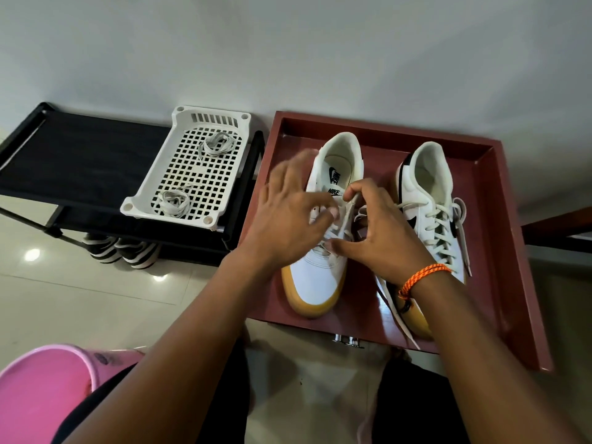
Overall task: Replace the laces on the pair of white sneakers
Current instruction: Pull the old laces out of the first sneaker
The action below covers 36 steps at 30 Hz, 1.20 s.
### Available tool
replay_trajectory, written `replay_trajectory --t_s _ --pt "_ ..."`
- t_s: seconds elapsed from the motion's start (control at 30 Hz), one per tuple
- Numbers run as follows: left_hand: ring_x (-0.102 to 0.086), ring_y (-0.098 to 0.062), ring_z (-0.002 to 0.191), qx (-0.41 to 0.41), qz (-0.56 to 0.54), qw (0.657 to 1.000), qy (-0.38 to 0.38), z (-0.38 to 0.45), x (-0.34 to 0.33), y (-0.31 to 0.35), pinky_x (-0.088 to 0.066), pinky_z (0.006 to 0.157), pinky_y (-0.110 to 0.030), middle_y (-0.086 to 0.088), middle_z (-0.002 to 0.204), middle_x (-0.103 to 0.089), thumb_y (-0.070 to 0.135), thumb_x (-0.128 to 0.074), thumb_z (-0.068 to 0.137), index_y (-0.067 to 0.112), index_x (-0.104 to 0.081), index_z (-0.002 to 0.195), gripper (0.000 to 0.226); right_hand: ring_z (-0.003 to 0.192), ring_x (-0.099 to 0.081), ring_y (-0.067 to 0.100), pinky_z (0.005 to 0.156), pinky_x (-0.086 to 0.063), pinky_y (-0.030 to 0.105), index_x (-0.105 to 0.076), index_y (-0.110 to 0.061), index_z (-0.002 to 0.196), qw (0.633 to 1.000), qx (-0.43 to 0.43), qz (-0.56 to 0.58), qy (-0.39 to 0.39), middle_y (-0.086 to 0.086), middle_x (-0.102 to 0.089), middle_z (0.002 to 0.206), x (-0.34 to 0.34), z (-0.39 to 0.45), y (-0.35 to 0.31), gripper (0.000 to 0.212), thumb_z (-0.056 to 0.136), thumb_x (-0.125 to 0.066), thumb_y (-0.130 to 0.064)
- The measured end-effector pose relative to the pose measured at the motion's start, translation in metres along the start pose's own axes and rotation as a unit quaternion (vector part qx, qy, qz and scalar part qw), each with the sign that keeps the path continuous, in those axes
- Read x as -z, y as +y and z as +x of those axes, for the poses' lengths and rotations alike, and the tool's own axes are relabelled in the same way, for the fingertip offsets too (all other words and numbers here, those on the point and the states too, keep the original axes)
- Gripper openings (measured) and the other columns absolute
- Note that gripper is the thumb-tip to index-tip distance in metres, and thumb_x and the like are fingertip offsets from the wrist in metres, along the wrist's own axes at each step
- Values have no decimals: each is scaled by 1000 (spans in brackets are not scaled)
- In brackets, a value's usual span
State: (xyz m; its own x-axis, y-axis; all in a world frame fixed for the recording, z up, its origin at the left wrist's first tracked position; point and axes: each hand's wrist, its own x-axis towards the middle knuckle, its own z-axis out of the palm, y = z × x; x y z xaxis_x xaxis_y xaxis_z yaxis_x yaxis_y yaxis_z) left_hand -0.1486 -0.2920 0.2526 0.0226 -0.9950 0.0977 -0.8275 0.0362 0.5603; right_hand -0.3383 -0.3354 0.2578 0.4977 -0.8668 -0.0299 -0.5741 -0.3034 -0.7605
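Two hands work at the laces of the left sneaker in a red tray.

We see the right hand pinching a white lace between thumb and forefinger, above the tongue of the left sneaker. The left hand is blurred; its fingers curl over the eyelets and hide them, so we cannot tell if it holds a lace. The right wrist with an orange bracelet covers the toe of the right sneaker, which is laced, one end hanging past the tray's front. Both shoes stand side by side in the red tray. To the left, a white basket on a black rack holds two lace bundles. A pink object is cut off at the lower left corner.
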Motion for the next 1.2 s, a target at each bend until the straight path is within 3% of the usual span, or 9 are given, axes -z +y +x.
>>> replay_trajectory --t_s 0.1,0.23,0.37,0.5,0.7,0.83,0.93,1.03,1.2 --pt "-1 -28 162 6 1 999 -54 -4 -8 6 -15 125 -61 9 177 -4 29 -68 94 40 -76 96 14 103 -59 -3 87 -59 34 -46 -39 122 1000 6 5 2 -6 -51 121 0 0 -1 66 74 -91 -34" --pt "-14 -27 157 28 -26 999 -19 0 -4 5 -19 118 -51 14 174 -13 26 -73 94 38 -77 88 14 100 -61 3 84 -59 39 -45 -39 120 1000 12 -16 -4 -6 -53 121 0 1 -1 66 73 -91 -33" --pt "-27 -26 150 96 -61 993 31 7 7 -1 -29 115 -56 14 166 -29 29 -72 98 35 -76 91 10 91 -65 15 81 -59 46 -46 -40 118 999 19 -33 -11 -7 -54 118 1 2 -3 62 74 -90 -32" --pt "-33 -25 147 27 -39 997 60 4 2 -1 -35 114 -52 12 162 -37 24 -71 97 37 -73 104 15 93 -63 10 84 -59 42 -53 -40 123 997 26 -68 -23 -9 -51 119 3 0 -3 57 79 -88 -38" --pt "-18 -27 158 -4 6 1000 -14 -3 -9 0 -26 119 -55 11 175 -18 31 -73 96 35 -77 98 6 89 -64 12 80 -59 44 -54 -35 114 996 40 -76 -13 -9 -55 110 4 2 -3 54 75 -89 -47" --pt "-38 -30 146 23 -54 997 52 5 2 -5 -39 111 -62 11 166 -35 35 -68 88 34 -76 87 9 86 -63 9 77 -58 43 -53 -33 101 996 35 -82 -2 -11 -57 102 6 2 -1 54 70 -93 -51" --pt "-43 -27 139 73 -67 988 121 10 15 -15 -43 108 -58 7 158 -43 27 -71 89 34 -77 90 9 86 -63 10 78 -58 43 -52 -32 99 996 33 -79 4 -12 -56 101 5 3 0 55 69 -94 -50" --pt "-37 -25 147 61 -38 991 114 7 17 -10 -35 115 -58 11 159 -40 23 -66 90 43 -74 98 23 87 -63 11 78 -58 44 -52 -32 100 997 35 -71 5 -12 -56 102 4 3 0 55 69 -95 -48" --pt "-8 -23 161 12 41 999 -24 -3 -5 8 -3 123 -71 15 174 -16 40 -64 100 41 -76 100 12 87 -64 8 77 -59 46 -53 -32 103 997 41 -59 5 -12 -55 103 2 4 2 53 71 -94 -44"
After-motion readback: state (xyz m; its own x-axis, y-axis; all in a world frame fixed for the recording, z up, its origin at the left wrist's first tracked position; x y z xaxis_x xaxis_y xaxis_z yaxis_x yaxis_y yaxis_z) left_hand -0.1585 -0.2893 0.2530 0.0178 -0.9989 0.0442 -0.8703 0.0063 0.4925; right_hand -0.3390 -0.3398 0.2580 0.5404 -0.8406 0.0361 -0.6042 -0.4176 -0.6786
